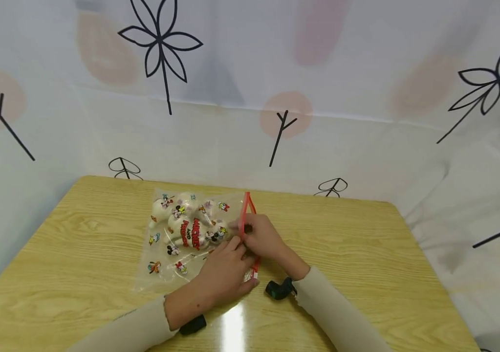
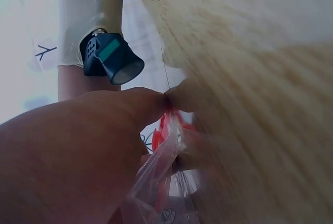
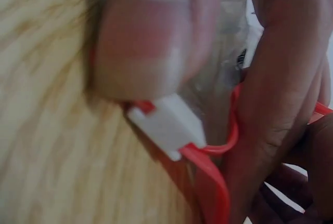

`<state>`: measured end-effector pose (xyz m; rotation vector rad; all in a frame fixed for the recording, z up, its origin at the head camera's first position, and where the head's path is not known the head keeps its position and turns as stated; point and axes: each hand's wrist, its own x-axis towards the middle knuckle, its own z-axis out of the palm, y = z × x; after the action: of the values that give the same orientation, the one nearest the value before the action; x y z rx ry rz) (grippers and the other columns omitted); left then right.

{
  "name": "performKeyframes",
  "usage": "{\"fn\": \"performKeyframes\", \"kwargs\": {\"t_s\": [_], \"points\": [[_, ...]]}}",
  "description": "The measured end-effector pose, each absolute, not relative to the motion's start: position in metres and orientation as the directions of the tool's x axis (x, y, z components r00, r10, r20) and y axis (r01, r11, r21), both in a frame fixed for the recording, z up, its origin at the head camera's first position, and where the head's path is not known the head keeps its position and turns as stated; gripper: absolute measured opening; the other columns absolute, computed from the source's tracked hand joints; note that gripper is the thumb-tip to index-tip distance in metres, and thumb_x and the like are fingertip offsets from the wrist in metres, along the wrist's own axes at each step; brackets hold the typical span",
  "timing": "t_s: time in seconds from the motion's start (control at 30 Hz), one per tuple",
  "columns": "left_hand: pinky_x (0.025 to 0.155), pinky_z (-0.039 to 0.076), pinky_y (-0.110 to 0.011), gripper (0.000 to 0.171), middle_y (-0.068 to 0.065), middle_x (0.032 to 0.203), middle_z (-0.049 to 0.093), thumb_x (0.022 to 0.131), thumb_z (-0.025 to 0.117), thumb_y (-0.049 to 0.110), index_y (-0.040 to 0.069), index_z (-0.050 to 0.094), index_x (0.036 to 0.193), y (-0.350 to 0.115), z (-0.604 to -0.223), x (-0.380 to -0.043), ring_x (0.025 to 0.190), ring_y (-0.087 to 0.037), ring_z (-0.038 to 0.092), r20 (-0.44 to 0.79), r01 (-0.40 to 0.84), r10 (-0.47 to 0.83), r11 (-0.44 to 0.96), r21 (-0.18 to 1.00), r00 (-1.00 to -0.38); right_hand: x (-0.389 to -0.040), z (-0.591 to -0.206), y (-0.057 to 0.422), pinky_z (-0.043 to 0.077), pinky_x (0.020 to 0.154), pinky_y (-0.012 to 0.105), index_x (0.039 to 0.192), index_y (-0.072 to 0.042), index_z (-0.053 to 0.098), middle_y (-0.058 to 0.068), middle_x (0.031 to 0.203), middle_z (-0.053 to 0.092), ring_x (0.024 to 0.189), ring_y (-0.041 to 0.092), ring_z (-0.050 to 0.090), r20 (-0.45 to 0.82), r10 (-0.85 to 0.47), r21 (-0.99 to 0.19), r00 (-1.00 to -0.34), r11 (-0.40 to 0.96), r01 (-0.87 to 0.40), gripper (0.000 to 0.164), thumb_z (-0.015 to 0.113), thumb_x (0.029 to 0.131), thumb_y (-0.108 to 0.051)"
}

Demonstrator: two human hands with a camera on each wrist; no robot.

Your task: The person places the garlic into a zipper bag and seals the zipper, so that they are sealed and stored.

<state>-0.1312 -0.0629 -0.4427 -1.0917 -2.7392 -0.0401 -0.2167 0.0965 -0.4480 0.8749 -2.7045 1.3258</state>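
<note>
A clear zip bag (image 1: 162, 259) with cartoon prints and red lettering lies flat on the table, several pale rounded things (image 1: 185, 200) showing through its plastic. Its red zip edge (image 1: 244, 210) faces right and stands parted. My left hand (image 1: 219, 269) lies over the near part of this edge and pinches it. In the right wrist view, a thumb (image 3: 148, 42) covers part of the white slider (image 3: 171, 122) on the red strip. My right hand (image 1: 263, 237) grips the edge farther up, fingertips overlapping the plastic at the mouth. The left wrist view shows the bag's crumpled plastic (image 2: 156, 177) beneath my fingers.
The wooden table (image 1: 342, 254) extends to both sides of the bag. Behind it hangs a pale cloth (image 1: 232, 142) printed with plants. A dark wrist camera (image 1: 279, 289) sits under the right wrist, another dark device (image 1: 193, 325) by the left sleeve.
</note>
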Motion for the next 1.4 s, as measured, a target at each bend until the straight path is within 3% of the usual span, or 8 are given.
{"fn": "performKeyframes", "kwargs": {"t_s": [0.27,0.47,0.6,0.77,1.03,1.4], "points": [[0.108,0.045,-0.043,0.061,-0.001,0.137,0.066,0.098,0.065,0.062,0.019,0.07,0.141,-0.063,-0.444,-0.132,0.121,-0.024,0.05,0.196,0.682,0.679,0.729,-0.066,-0.707,-0.22,-0.45,0.095,0.059,0.087,0.033,0.108,-0.011,0.085,0.0,0.1,0.081,0.095,0.016,0.075,0.229,-0.479,-0.742,-0.847,0.477,-0.47,0.026,0.074,0.09,0.004],[0.105,0.047,-0.042,0.063,-0.002,0.137,0.066,0.099,0.064,0.062,0.018,0.068,0.144,-0.064,-0.443,-0.132,0.12,-0.024,0.051,0.193,0.68,0.679,0.729,-0.071,-0.708,-0.225,-0.45,0.094,0.059,0.087,0.033,0.107,-0.012,0.085,-0.001,0.097,0.081,0.094,0.015,0.075,0.213,-0.485,-0.759,-0.848,0.464,-0.456,0.019,0.077,0.092,-0.004],[0.11,0.047,-0.046,0.062,-0.004,0.144,0.063,0.1,0.064,0.061,0.018,0.067,0.145,-0.066,-0.44,-0.13,0.126,-0.026,0.052,0.182,0.687,0.681,0.725,-0.039,-0.709,-0.225,-0.452,0.1,0.058,0.086,0.033,0.103,-0.012,0.083,-0.003,0.097,0.079,0.093,0.014,0.071,0.219,-0.465,-0.74,-0.857,0.493,-0.457,0.014,0.078,0.092,-0.005],[0.113,0.045,-0.048,0.063,-0.009,0.153,0.058,0.101,0.061,0.061,0.02,0.066,0.148,-0.067,-0.439,-0.129,0.137,-0.029,0.05,0.156,0.69,0.685,0.723,-0.03,-0.711,-0.218,-0.45,0.115,0.059,0.083,0.034,0.102,-0.009,0.077,0.001,0.098,0.074,0.09,0.015,0.067,0.243,-0.448,-0.753,-0.86,0.472,-0.458,0.011,0.072,0.096,-0.001],[0.114,0.046,-0.048,0.066,-0.013,0.157,0.054,0.102,0.058,0.063,0.022,0.06,0.154,-0.068,-0.437,-0.128,0.137,-0.03,0.05,0.129,0.689,0.689,0.723,-0.055,-0.713,-0.206,-0.449,0.136,0.058,0.077,0.029,0.108,-0.006,0.077,0.0,0.098,0.074,0.084,0.014,0.067,0.261,-0.417,-0.776,-0.871,0.446,-0.446,0.009,0.072,0.101,-0.005],[0.116,0.044,-0.049,0.064,-0.014,0.156,0.055,0.102,0.058,0.063,0.021,0.062,0.151,-0.068,-0.435,-0.127,0.136,-0.031,0.05,0.112,0.68,0.677,0.733,-0.021,-0.727,-0.188,-0.45,0.157,0.057,0.075,0.028,0.108,-0.004,0.077,0.006,0.101,0.076,0.084,0.016,0.067,0.256,-0.396,-0.783,-0.882,0.45,-0.429,0.01,0.07,0.101,-0.003]]}}
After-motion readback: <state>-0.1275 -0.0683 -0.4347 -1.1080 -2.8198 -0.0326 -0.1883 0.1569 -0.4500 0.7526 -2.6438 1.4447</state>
